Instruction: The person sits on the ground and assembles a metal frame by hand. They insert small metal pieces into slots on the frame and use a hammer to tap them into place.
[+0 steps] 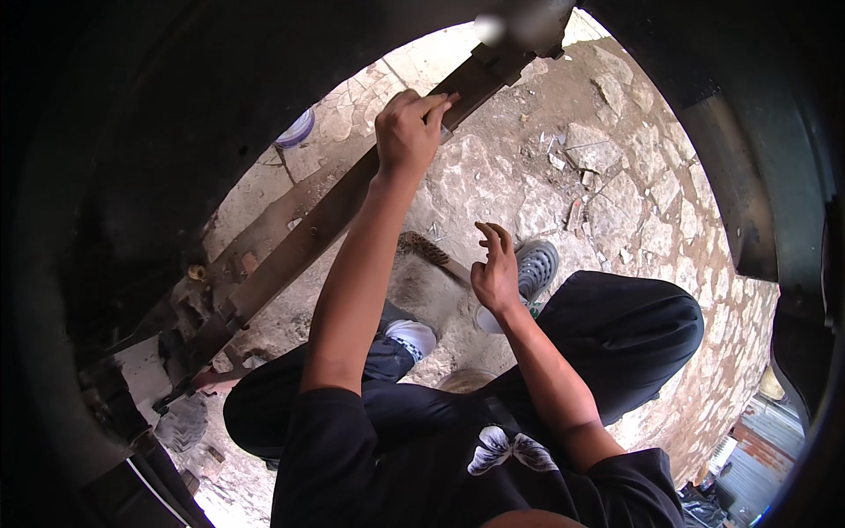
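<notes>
My left hand point(409, 134) is raised against a long dark metal beam point(304, 249) that slants up from lower left to upper right. Its fingers are bent and pressed together at the beam's face; whatever may be between them is too small to make out. Lower and to the right, my right hand point(495, 275) hangs in the air above the ground, near my grey shoe point(537, 267). Its fingers are loosely curved and apart, with nothing visible in them. Beneath the hands, a brush-like tool point(429, 250) with a pale handle lies on the ground.
Dark curved panels point(158, 114) surround the view at left and above, with another panel point(735, 185) at right. Broken stone paving point(590, 216) with loose chips covers the ground. Beyond the beam sits a purple-and-white round container point(296, 129). Corrugated metal sheets point(764, 449) stand at lower right.
</notes>
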A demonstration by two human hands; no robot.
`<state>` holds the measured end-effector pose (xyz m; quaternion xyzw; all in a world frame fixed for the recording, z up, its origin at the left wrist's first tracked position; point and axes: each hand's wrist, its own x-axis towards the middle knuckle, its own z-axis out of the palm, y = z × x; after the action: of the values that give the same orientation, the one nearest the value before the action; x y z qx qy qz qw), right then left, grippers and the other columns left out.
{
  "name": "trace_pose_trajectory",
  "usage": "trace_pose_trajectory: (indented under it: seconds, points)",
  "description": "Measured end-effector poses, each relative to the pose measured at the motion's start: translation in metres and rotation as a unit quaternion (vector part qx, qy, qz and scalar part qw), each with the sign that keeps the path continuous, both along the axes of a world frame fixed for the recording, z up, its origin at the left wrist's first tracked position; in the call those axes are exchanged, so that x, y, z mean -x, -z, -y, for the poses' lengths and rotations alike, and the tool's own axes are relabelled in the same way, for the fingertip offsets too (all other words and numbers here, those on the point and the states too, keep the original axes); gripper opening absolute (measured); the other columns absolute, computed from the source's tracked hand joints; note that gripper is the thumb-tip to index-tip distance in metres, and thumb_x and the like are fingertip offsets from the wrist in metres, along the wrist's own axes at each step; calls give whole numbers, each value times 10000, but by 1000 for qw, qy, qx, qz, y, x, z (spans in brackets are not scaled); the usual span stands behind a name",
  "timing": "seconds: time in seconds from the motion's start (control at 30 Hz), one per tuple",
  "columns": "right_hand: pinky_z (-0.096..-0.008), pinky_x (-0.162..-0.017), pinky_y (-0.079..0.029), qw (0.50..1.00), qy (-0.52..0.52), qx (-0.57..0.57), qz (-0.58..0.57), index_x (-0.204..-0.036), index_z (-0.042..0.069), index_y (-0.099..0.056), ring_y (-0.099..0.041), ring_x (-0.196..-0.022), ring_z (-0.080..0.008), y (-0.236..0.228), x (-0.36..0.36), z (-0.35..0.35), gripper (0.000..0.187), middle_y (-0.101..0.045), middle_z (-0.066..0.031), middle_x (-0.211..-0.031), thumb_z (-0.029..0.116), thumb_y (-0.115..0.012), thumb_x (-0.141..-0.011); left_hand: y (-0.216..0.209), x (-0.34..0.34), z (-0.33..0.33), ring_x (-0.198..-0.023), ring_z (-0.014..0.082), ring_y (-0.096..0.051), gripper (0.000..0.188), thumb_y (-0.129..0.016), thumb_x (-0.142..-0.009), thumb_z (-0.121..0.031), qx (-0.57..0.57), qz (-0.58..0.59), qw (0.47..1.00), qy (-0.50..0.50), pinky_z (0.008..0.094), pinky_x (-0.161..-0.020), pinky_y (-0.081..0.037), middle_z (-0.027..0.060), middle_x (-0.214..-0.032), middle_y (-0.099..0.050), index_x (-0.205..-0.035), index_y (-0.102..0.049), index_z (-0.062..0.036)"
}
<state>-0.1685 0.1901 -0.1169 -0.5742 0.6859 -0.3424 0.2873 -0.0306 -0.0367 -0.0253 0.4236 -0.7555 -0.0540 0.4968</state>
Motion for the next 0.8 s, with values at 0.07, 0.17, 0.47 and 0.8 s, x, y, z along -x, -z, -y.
trace_pose_trajectory:
  seconds: [0.07,0.17,0.47,0.8]
  points:
    - [-445,-989,-561,1000,16,7,5,-1412,63,-528,-632,-1160,-392,-3,3,3,742,-508,-226,-1404,-119,-497,-693,1,-3,-9,-732,290,-690,111,-804,-828,-65,-28,4,999,-19,397,-672,-557,126,-795,-713,-938,-809,-52]
    - [-443,-989,-562,999,31,22,15,-1402,59,-537,-633,-1156,-395,-2,10,1,736,-512,-227,-1398,-121,-497,-689,4,-14,-25,-731,286,-691,123,-811,-819,-64,-81,-12,995,-51,399,-666,-555,120,-785,-707,-942,-814,-57]
    - [-439,-997,-565,999,17,31,23,-1341,48,-564,-605,-1188,-406,-4,5,7,689,-511,-225,-1385,-128,-487,-680,-3,13,4,-743,278,-691,118,-809,-836,-133,-17,10,1000,-18,385,-680,-549,107,-797,-722,-948,-836,-108]
    - [-451,-995,-562,999,33,28,13,-1307,36,-571,-594,-1191,-421,-2,14,2,663,-528,-227,-1351,-131,-477,-672,0,-3,-4,-699,286,-680,120,-816,-804,-63,-66,-29,997,-24,386,-655,-542,92,-776,-729,-922,-827,-87]
